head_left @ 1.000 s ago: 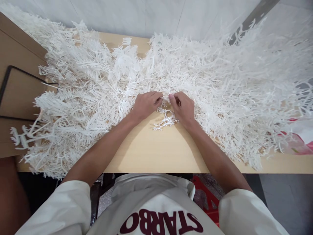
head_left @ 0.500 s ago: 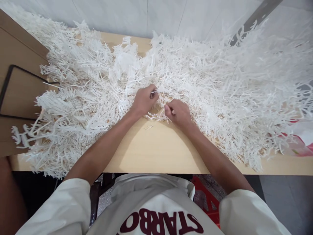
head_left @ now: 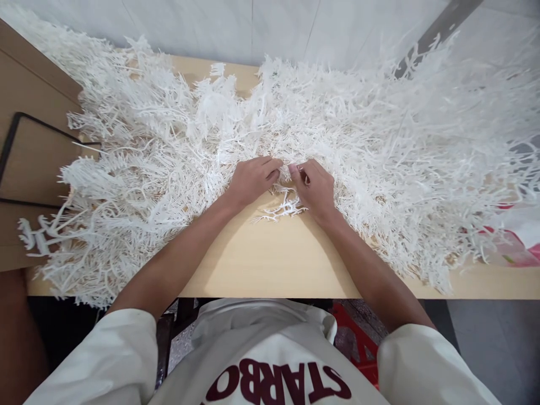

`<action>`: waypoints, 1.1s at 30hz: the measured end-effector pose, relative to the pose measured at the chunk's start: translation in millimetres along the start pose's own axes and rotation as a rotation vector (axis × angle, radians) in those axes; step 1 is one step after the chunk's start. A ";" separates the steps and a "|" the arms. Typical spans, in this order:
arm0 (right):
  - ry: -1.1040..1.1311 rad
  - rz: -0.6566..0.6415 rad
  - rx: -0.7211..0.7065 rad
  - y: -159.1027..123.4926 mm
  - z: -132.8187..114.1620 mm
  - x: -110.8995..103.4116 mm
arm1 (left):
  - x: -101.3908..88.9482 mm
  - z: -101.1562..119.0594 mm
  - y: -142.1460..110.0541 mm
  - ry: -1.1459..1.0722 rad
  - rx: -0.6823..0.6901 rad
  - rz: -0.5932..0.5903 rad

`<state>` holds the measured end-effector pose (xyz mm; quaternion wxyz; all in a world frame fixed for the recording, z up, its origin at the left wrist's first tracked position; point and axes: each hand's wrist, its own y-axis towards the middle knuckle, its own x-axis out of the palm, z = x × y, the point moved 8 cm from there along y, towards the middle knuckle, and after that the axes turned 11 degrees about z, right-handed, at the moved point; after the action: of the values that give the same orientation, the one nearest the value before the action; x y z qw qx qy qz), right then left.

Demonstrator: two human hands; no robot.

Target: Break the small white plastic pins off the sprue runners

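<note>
Fingers curled in, my left hand (head_left: 254,180) is closed at the near edge of a large heap of white, thin, branched plastic-like pieces (head_left: 177,157). Facing it across a small gap, my right hand (head_left: 316,188) pinches with thumb and forefinger, and a bit of white shows at the pinch. Both hands are on white branched strands, though the fingertips partly hide what is gripped. Just below the hands, a loose white branched piece (head_left: 287,209) lies on the wooden tabletop (head_left: 274,259).
At the left stands a cardboard box (head_left: 37,84) with a black wire frame (head_left: 46,124) against it. A pink and clear plastic bag (head_left: 510,247) lies at the right end. Behind the table is a pale tiled wall (head_left: 278,28). Another person's limb (head_left: 19,332) shows at lower left.
My hands parted briefly, the left going up and the right down, then came back together at the heap's edge. The loose pieces below them shifted slightly.
</note>
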<state>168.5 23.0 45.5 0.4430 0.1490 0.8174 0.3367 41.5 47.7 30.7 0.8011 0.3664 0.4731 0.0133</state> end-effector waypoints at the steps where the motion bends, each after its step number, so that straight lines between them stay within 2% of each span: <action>1: -0.025 -0.016 -0.021 -0.2 -0.3 0.7 | -0.3 -2.8 0.4 -0.019 -0.039 0.005; 5: -0.014 -0.118 -0.199 -2.3 -12.5 8.7 | 6.2 -9.1 0.2 -0.103 -0.140 -0.070; 7: -0.007 -0.119 -0.280 -2.7 -19.1 10.5 | 9.0 -9.0 -0.3 -0.136 -0.149 -0.099; 12: -0.005 -0.060 -0.281 -4.2 -18.0 9.4 | 8.7 -11.0 0.2 -0.163 -0.141 -0.080; 17: 0.078 -0.026 -0.308 -16.4 -22.0 4.1 | 3.6 -30.9 5.2 -0.116 -0.282 -0.010; 19: 0.094 -0.010 -0.229 -13.2 -18.6 2.3 | 4.0 -28.1 7.2 -0.088 -0.234 -0.015; 22: 0.133 0.085 -0.011 -0.5 -6.5 -6.2 | 4.9 -19.2 6.2 -0.038 -0.151 -0.024; 24: 0.169 0.081 0.051 5.0 -4.9 -6.6 | 4.4 -12.7 3.3 0.004 -0.094 -0.023; 28: 0.144 -0.026 -0.035 3.7 -12.5 2.9 | 4.6 4.6 -3.2 0.044 0.109 -0.025; 33: 0.067 -0.007 -0.083 0.2 -3.1 2.7 | 2.4 1.0 -2.2 0.055 0.064 0.048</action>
<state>164.4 23.3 45.2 0.4223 0.1163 0.8176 0.3737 42.9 46.4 27.8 0.7752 0.4024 0.4861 0.0273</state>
